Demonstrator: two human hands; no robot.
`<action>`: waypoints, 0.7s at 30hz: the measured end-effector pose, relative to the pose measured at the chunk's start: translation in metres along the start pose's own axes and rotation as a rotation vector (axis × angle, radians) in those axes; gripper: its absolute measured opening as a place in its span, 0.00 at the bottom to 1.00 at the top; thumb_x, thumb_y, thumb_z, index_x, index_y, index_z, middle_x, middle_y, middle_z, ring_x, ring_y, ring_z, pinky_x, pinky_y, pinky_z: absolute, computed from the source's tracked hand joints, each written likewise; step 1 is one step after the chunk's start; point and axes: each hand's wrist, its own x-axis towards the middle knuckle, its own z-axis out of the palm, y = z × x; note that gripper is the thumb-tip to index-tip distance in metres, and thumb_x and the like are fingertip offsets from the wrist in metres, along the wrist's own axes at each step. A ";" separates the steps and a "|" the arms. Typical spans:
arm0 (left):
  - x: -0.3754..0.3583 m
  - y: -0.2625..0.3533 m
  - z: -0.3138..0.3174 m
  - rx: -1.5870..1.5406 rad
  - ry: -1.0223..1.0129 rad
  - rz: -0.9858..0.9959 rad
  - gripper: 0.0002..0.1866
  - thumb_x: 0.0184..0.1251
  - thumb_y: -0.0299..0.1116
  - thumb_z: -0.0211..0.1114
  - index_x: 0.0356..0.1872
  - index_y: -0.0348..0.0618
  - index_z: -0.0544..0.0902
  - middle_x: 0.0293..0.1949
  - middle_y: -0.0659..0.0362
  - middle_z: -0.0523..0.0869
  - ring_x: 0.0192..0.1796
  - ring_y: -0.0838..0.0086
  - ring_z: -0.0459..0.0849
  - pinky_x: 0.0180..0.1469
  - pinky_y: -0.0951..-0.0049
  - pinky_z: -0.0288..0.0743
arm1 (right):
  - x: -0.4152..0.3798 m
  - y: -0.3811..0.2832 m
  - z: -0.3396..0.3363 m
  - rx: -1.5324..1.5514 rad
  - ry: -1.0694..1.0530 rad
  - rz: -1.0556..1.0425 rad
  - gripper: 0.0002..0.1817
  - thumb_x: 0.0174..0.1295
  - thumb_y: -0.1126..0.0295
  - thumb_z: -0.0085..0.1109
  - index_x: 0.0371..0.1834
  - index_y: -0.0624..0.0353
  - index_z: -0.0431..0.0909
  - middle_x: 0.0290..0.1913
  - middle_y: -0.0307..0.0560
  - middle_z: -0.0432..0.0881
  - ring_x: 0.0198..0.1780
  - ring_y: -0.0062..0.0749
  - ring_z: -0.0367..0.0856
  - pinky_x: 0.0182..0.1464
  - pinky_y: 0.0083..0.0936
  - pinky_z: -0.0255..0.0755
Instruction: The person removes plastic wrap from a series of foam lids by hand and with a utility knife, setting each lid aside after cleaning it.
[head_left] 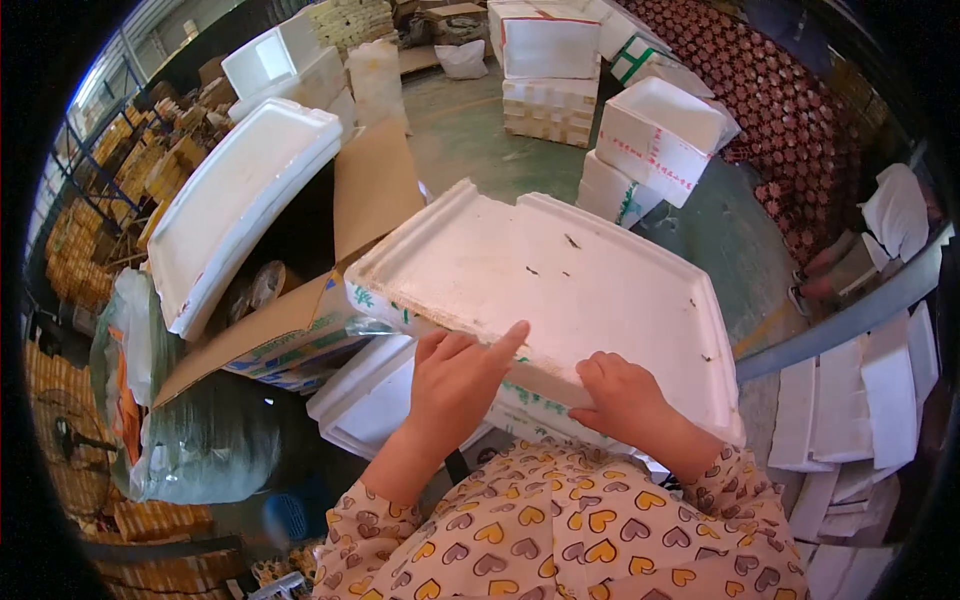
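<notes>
Just in front of the patterned shirt [550, 520], a foam lid [620, 300] lies at a slant beside an open carton [378, 190]. Uneven pressure on its near rim could tip it or crumble the brittle, ragged edge. The left hand [445, 385] rests there, forefinger apart, others curled; whether it grips, I cannot tell. The right hand [635, 405] clamps the rim, fingers together. White foam, smooth panel, dark specks, raised border; stiff brown cardboard.

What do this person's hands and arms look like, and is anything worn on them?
The left hand and right hand are both bare, without gloves. The sleeves are pale pink, patterned with dark-outlined hearts in yellow and greyish purple.
</notes>
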 end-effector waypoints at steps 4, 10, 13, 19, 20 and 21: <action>0.001 -0.006 0.020 0.053 -0.067 0.079 0.10 0.45 0.27 0.63 0.32 0.48 0.80 0.23 0.66 0.73 0.35 0.73 0.74 0.43 0.69 0.63 | -0.001 0.002 0.000 -0.010 0.010 -0.032 0.25 0.37 0.62 0.69 0.36 0.60 0.69 0.33 0.45 0.72 0.38 0.37 0.74 0.35 0.30 0.72; -0.002 -0.010 0.026 -0.039 -0.252 0.000 0.06 0.45 0.28 0.65 0.23 0.49 0.76 0.28 0.64 0.76 0.39 0.69 0.75 0.46 0.65 0.65 | -0.002 0.002 -0.001 -0.090 -0.053 -0.024 0.24 0.36 0.61 0.70 0.35 0.60 0.70 0.33 0.44 0.72 0.37 0.36 0.74 0.35 0.28 0.71; -0.006 -0.010 0.030 -0.052 -0.346 -0.015 0.06 0.45 0.27 0.64 0.24 0.48 0.76 0.30 0.64 0.77 0.39 0.68 0.75 0.46 0.65 0.65 | -0.004 0.005 -0.004 -0.083 -0.069 -0.039 0.24 0.37 0.62 0.70 0.35 0.60 0.70 0.33 0.44 0.73 0.37 0.36 0.74 0.35 0.28 0.71; -0.033 -0.028 0.007 0.139 0.045 0.078 0.10 0.45 0.28 0.60 0.32 0.47 0.77 0.39 0.61 0.77 0.48 0.66 0.73 0.49 0.65 0.62 | -0.005 0.016 -0.011 -0.039 0.035 0.012 0.24 0.36 0.62 0.70 0.37 0.59 0.71 0.34 0.45 0.74 0.39 0.39 0.74 0.37 0.30 0.72; -0.037 -0.037 -0.002 0.225 0.071 0.058 0.09 0.45 0.27 0.60 0.31 0.47 0.76 0.36 0.61 0.77 0.46 0.67 0.74 0.47 0.65 0.62 | -0.006 0.018 -0.013 -0.040 0.034 0.012 0.24 0.36 0.62 0.70 0.37 0.59 0.71 0.34 0.45 0.74 0.39 0.39 0.74 0.37 0.30 0.72; -0.043 -0.045 -0.007 0.257 0.076 0.029 0.09 0.44 0.27 0.60 0.30 0.47 0.75 0.35 0.62 0.77 0.45 0.67 0.74 0.46 0.65 0.63 | -0.008 0.019 -0.017 -0.021 0.042 0.013 0.25 0.36 0.62 0.70 0.38 0.59 0.71 0.35 0.46 0.74 0.40 0.40 0.74 0.37 0.30 0.72</action>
